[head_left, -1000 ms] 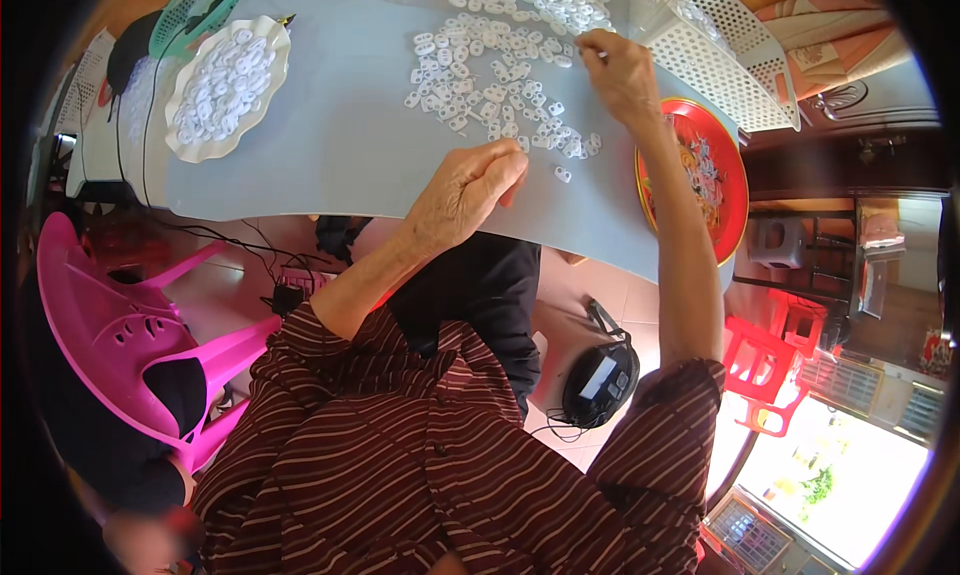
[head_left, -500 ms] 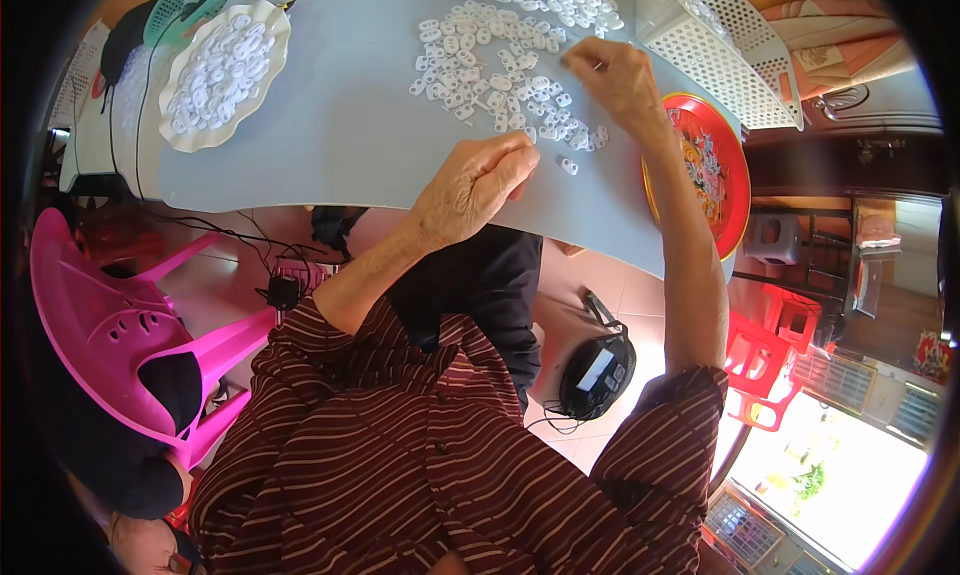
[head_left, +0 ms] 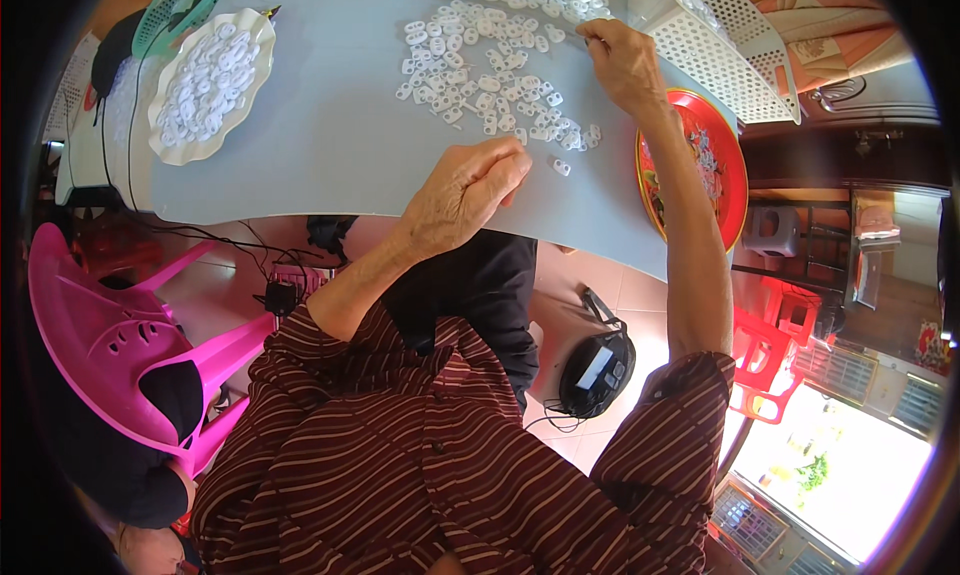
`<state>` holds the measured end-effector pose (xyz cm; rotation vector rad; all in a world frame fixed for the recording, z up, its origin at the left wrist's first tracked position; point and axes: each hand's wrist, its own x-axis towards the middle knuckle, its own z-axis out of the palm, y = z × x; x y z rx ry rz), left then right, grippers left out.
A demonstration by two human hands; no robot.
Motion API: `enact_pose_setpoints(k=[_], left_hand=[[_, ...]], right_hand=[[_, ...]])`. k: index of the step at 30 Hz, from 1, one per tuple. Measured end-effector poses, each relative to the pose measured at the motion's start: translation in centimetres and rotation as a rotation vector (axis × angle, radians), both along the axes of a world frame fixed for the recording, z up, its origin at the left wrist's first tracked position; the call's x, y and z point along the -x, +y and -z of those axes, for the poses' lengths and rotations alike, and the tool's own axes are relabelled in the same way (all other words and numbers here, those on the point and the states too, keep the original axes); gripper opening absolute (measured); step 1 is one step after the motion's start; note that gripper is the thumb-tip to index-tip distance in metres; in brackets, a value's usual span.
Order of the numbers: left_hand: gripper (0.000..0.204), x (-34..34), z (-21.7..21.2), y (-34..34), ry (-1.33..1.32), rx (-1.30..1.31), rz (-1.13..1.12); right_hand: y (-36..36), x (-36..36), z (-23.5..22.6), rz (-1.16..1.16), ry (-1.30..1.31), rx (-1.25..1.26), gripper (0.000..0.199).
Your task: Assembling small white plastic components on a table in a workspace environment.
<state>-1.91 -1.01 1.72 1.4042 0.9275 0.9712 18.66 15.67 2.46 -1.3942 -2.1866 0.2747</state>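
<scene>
Many small white plastic pieces (head_left: 500,100) with holes in them lie loose across the blue-grey table (head_left: 320,125). My left hand (head_left: 468,193) is curled closed over the table's front edge, just short of the nearest pieces; whatever it may hold is hidden inside the fingers. Farther off to the right, my right hand (head_left: 625,67) hovers with thumb and forefinger pinched together beside the far pieces. Anything between those fingertips is too small to make out. Under my right forearm sits a round red tray (head_left: 738,190) with small shiny bits in it.
A scalloped white dish (head_left: 262,60) heaped with white pieces stands at the left, beside a green basket (head_left: 150,25). White perforated baskets (head_left: 715,60) line the far right. Below are a pink plastic chair (head_left: 95,345), a black bag (head_left: 597,375) and red stools (head_left: 765,345).
My right hand has moved slightly up and to the right, its fingertips now reaching farther from me. My left hand stays closed in nearly the same place. The view has shifted a little.
</scene>
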Motion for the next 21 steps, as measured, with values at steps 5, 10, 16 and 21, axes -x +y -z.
enact_pose_setpoints(k=[5, 10, 16, 21], left_hand=[[0.032, 0.1, -0.2, 0.0, 0.016, -0.009, -0.002], [0.032, -0.1, 0.3, 0.0, -0.009, -0.071, -0.044], [0.032, -0.4, 0.2, 0.0, -0.011, -0.089, -0.037], [0.033, -0.3, 0.4, 0.0, -0.011, -0.094, -0.041]], right_hand=[[-0.7, 1.0, 0.8, -0.072, -0.231, -0.305, 0.02], [-0.8, 1.1, 0.2, -0.015, -0.089, -0.055, 0.02], [-0.3, 0.6, 1.1, -0.04, -0.016, -0.184, 0.019], [-0.7, 1.1, 0.7, -0.084, -0.072, -0.155, 0.017]])
